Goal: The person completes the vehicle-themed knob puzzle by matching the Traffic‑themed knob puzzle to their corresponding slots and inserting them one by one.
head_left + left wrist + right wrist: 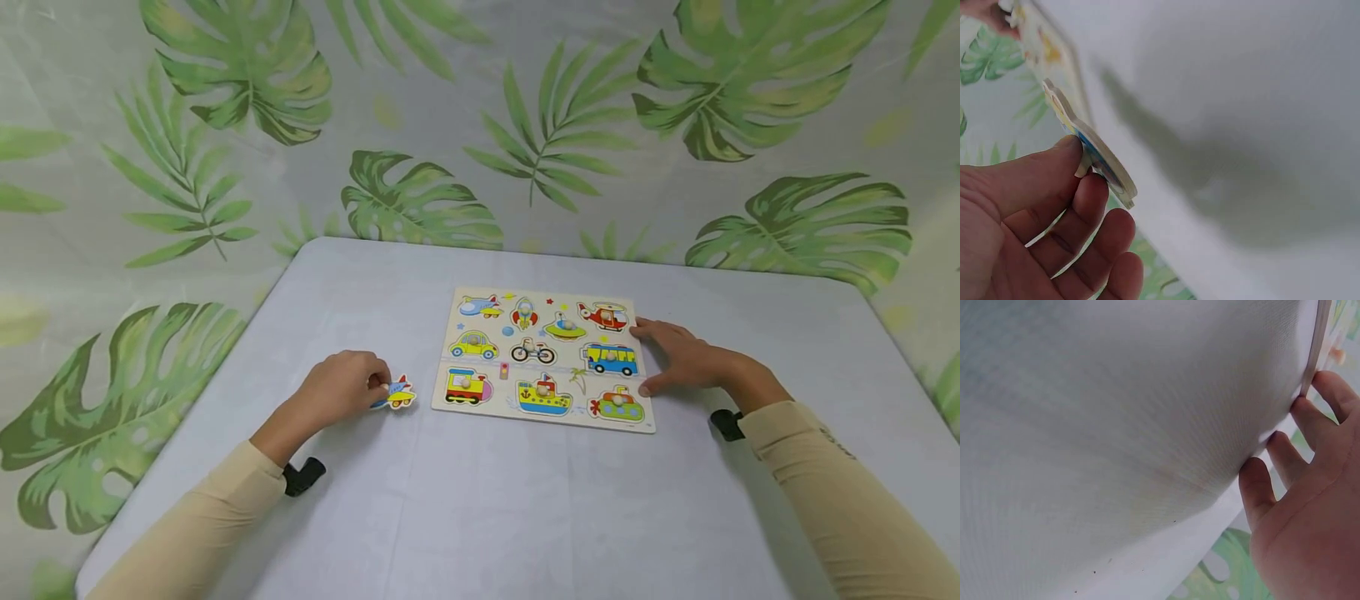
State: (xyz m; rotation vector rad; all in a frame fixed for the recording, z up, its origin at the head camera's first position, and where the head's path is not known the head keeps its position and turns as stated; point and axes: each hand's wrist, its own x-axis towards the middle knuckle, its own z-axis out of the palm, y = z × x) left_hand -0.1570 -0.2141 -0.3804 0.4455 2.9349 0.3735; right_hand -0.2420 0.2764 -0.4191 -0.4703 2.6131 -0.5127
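Observation:
My left hand (341, 387) pinches a wooden airplane puzzle piece (401, 394) just left of the puzzle board (498, 405). In the left wrist view, thumb and forefinger hold the piece (1110, 165) by its knob, tilted and seen nearly edge-on, above the white cloth. The board lies flat, with an airplane picture (478, 307) without a knob at its top left. At the board's right edge, my right hand (686, 360) rests with thumb and fingers spread, touching it. The right wrist view shows its fingertips (1325, 381) at the board's side.
Other knobbed pieces sit in the board, among them a car (474, 345), a bicycle (533, 353), a helicopter (604, 317), a bus (611, 359) and a train (467, 387). A white cloth (495, 517) covers the table. Behind it hangs a leaf-patterned curtain (420, 108).

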